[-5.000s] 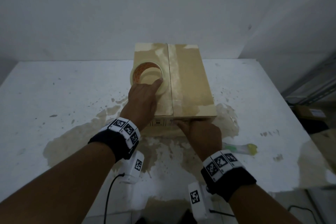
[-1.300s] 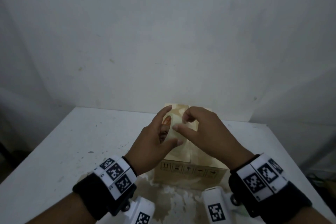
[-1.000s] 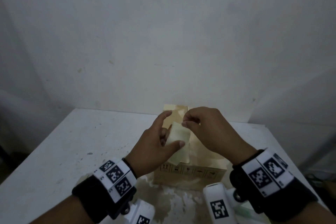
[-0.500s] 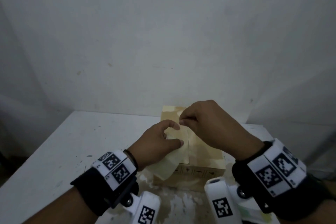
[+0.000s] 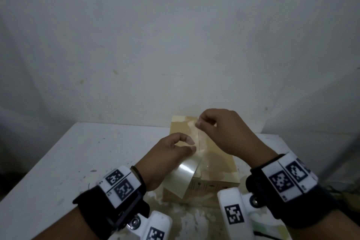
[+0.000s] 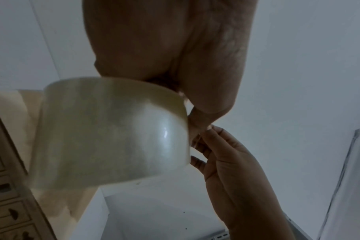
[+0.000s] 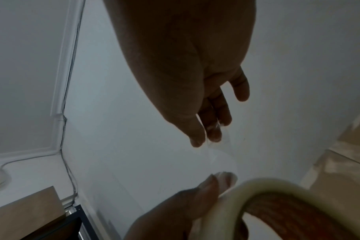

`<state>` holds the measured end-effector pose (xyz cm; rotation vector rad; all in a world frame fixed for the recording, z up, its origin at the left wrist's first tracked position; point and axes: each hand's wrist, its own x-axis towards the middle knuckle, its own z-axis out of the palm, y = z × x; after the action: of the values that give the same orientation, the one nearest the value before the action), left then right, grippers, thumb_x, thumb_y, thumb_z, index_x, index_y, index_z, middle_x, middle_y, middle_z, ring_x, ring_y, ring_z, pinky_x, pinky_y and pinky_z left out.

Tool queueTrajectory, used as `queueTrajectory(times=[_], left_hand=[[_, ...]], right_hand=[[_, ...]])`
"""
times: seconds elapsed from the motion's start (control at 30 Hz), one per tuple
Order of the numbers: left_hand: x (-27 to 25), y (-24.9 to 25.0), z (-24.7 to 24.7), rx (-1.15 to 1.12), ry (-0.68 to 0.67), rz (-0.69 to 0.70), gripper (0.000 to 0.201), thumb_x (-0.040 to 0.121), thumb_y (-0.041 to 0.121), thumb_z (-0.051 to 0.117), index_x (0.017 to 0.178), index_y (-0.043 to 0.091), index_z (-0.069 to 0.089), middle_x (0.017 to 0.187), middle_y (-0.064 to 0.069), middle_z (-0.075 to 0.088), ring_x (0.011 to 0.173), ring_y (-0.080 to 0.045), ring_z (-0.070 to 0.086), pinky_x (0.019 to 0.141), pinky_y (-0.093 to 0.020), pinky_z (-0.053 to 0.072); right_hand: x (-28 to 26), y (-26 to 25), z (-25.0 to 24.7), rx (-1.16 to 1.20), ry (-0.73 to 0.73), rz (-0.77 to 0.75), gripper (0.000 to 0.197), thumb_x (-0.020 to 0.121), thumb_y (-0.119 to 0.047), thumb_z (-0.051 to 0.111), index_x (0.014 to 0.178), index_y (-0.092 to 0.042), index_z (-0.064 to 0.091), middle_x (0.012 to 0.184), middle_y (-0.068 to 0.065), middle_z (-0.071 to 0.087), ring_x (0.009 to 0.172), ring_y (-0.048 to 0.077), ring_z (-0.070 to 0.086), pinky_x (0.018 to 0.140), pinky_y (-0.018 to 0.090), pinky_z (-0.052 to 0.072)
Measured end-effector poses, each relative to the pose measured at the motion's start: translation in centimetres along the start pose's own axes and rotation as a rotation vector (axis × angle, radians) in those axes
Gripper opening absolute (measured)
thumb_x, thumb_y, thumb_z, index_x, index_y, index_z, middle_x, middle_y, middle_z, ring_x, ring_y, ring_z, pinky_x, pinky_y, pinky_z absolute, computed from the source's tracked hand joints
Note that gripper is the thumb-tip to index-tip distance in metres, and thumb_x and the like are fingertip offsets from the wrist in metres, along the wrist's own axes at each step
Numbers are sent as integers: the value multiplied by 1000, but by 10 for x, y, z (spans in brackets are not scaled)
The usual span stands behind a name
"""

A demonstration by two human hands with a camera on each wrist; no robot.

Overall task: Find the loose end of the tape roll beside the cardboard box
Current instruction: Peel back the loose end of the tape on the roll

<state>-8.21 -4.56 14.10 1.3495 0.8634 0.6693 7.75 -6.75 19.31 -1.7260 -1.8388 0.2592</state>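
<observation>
both hands point(image 5: 169, 154) on tape roll point(image 6: 113, 133)

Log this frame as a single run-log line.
left hand: holds tape roll | right hand: pinches loose end, peeled | cardboard box: on table, below hands

Five seconds back the tape roll point(image 5: 183, 173) lay flat on the cardboard box point(image 5: 214, 163) under the left hand point(image 5: 167, 154), with the right hand point(image 5: 224, 132) at the box's near edge. Now both hands are raised above the box: the left grips the roll, and the right has drawn away toward 1 o'clock, pinching the loose end point(image 7: 218, 142), a clear strip stretched between them.
</observation>
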Motion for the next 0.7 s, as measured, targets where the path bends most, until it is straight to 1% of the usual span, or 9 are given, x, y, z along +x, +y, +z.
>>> queueTrajectory(times=[0.1, 0.17, 0.23, 0.3, 0.33, 0.4, 0.53, 0.6, 0.7], left_hand=[[3, 3, 0, -38, -9, -19, 14, 84, 14, 60, 97, 20, 59, 86, -13, 65, 73, -28, 57, 63, -33, 43], [4, 3, 0, -39, -8, -15, 17, 86, 11, 58, 102, 17, 57, 85, -11, 65, 73, -28, 58, 63, -32, 44], [4, 3, 1, -43, -5, -13, 18, 86, 10, 57, 102, 17, 57, 82, -10, 64, 69, -26, 57, 59, -30, 43], [4, 5, 1, -58, -17, -36, 18, 86, 9, 57, 102, 17, 58, 81, -9, 63, 64, -23, 57, 54, -26, 43], [4, 6, 2, -71, -28, -53, 19, 86, 9, 57, 103, 18, 58, 82, -10, 62, 64, -23, 57, 53, -25, 44], [5, 8, 3, -106, -55, -91, 20, 87, 8, 55, 104, 19, 58, 86, -12, 61, 65, -23, 56, 51, -24, 45], [8, 12, 3, -169, -118, -127, 29, 89, 6, 54, 115, 17, 56, 95, -17, 61, 75, -29, 56, 58, -30, 49], [9, 11, 2, -185, -148, -121, 29, 90, 6, 54, 116, 18, 56, 97, -17, 61, 80, -30, 55, 59, -31, 50], [10, 9, 1, -214, -177, -110, 25, 90, 6, 55, 108, 22, 60, 97, -16, 61, 83, -31, 54, 67, -37, 49]], right_hand=[[0, -5, 1, 8, 16, -20, 16, 90, -27, 55, 87, -13, 62, 80, -1, 65, 75, 14, 58, 62, 24, 42], [-2, -9, -1, 54, -8, -33, 15, 87, -30, 59, 98, -18, 59, 79, -10, 60, 78, 9, 56, 66, 18, 42], [-1, -9, -4, 5, -53, -50, 25, 86, -26, 61, 110, -18, 60, 82, -12, 58, 81, 6, 54, 66, 8, 37], [1, -8, -6, -48, -48, -61, 15, 87, -21, 60, 101, -18, 66, 84, -10, 59, 76, 5, 53, 62, 6, 34], [2, -8, -6, -48, -37, -65, 8, 88, -21, 58, 91, -21, 66, 83, -8, 60, 72, 4, 53, 61, 7, 34], [3, -8, -3, -38, -32, -69, 10, 90, -22, 56, 81, -24, 61, 82, -6, 60, 73, 7, 54, 61, 11, 35], [3, -9, 1, -44, -13, -80, 10, 90, -23, 54, 81, -26, 56, 97, -1, 56, 89, 14, 52, 77, 26, 42], [5, -7, 1, -32, -2, -57, 10, 90, -22, 55, 80, -24, 58, 89, -2, 59, 83, 15, 55, 76, 31, 45], [8, 2, 2, 23, 45, 13, 5, 88, -23, 58, 90, -21, 62, 71, -12, 57, 68, 9, 56, 66, 27, 45]])
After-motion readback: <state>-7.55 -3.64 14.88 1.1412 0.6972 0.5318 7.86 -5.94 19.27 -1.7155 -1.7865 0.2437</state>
